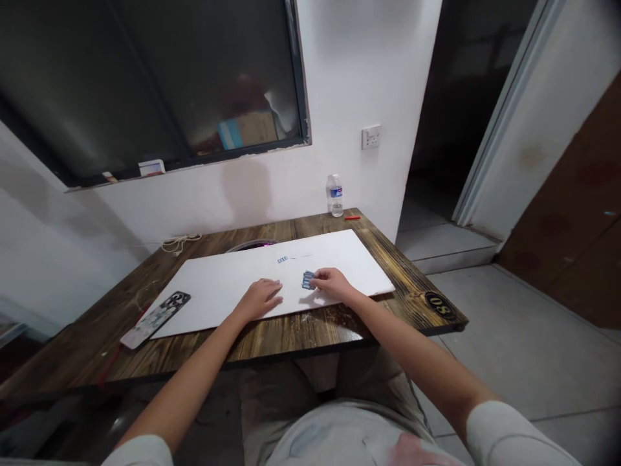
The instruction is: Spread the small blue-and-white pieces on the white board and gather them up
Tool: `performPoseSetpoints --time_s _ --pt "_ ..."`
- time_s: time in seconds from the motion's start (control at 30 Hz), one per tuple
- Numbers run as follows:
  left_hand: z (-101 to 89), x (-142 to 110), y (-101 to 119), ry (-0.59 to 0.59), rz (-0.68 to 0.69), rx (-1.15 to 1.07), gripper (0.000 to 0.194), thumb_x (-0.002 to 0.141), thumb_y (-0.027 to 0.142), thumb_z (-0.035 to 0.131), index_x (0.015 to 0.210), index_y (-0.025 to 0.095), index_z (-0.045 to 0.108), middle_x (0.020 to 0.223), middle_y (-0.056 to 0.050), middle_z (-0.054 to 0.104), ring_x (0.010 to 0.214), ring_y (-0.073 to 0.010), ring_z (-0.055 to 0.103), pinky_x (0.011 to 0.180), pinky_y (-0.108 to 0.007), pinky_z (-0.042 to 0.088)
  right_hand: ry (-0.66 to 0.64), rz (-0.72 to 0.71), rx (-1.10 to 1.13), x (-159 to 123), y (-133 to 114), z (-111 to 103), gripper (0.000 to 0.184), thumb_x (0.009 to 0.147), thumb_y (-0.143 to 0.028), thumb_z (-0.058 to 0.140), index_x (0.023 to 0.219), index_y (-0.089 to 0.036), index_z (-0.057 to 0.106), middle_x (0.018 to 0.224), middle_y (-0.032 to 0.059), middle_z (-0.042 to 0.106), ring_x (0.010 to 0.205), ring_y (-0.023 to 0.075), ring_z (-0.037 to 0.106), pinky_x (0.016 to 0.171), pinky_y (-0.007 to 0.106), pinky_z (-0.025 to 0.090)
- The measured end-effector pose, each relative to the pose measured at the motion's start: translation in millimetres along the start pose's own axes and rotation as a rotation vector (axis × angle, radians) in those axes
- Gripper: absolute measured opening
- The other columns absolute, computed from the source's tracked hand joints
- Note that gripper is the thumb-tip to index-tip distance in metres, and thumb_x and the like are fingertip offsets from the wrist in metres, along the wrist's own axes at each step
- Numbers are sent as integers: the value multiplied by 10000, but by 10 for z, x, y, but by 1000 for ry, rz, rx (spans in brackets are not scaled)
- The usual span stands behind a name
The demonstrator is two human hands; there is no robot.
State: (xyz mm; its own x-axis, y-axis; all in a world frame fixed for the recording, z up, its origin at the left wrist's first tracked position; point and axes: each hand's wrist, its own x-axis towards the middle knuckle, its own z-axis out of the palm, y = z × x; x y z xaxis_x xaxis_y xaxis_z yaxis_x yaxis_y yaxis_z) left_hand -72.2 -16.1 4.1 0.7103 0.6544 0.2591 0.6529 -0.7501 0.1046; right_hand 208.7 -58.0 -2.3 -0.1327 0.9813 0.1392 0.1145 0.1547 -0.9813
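Note:
My right hand [331, 285] pinches a small blue patterned piece [307, 280], flat like a card or sticker, just over the white board [213, 285]. Its exact kind is too small to make out. To the left, my left hand [261, 299] lies on the board near its front edge, fingers spread and holding nothing. Beyond both hands, a smaller blue strip [282, 259] rests on the board. Faint thin marks or slivers [305, 255] show to the right of that strip.
The board lies on a dark wooden table [310, 336]. A phone in a patterned case [156, 320] overlaps the board's left edge. A plastic bottle [335, 196] and a red pen-like stick [352, 218] stand at the back right. A white cable [180, 243] lies back left.

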Motion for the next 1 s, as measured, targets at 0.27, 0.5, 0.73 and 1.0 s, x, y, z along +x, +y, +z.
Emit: performPoseSetpoints --time_s 0.27,0.5,0.73,1.0 --pt "-168 -469 282 43 75 -4 309 907 386 596 1160 229 681 1117 -100 713 1070 -254 617 922 -403 480 1 4 -42 33 114 13 242 670 -401 714 663 -163 666 590 10 635 570 144 556 568 261 402" --pt "-200 -577 237 93 17 64 406 866 421 649 1224 230 656 1248 -122 659 1147 -288 587 958 -442 469 -6 -9 -17 63 208 10 279 668 -423 734 675 -150 675 598 23 644 567 147 560 544 265 407" --pt "-118 -664 256 95 40 103 218 920 330 597 1077 220 701 1114 -100 714 1043 -251 630 851 -395 489 -1 -1 -28 89 276 12 250 677 -398 739 673 -156 678 603 32 650 565 153 567 532 272 408" --pt "-220 -649 463 197 39 19 246 964 310 523 837 203 705 814 -66 699 802 -196 608 739 -337 473 -5 3 -16 86 283 16 245 675 -393 738 679 -155 682 611 38 658 560 149 558 531 269 406"
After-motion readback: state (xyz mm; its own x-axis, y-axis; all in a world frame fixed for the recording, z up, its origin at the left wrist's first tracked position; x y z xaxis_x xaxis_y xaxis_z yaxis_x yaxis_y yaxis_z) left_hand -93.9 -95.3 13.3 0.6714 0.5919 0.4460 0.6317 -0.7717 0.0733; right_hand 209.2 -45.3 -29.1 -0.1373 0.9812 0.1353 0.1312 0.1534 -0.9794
